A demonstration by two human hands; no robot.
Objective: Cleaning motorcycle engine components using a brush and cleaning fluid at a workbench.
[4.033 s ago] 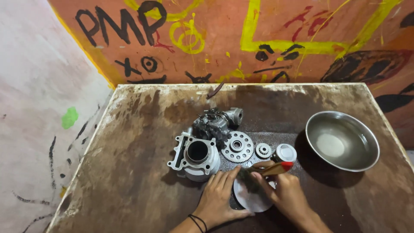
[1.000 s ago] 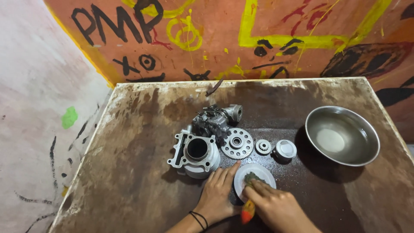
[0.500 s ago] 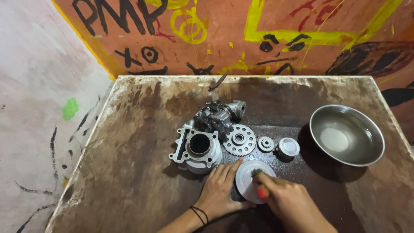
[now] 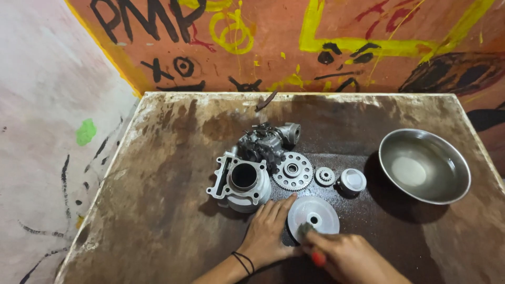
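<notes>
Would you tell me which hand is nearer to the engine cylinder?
Left. The left hand lies just below the engine cylinder, fingertips almost touching; the right hand is farther off, lower right.

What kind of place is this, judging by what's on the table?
Probably a small engine repair workshop: an engine cylinder, a large gear and a carburetor-like part lie on a stained table, beside a metal bowl, against graffiti-painted walls.
</notes>
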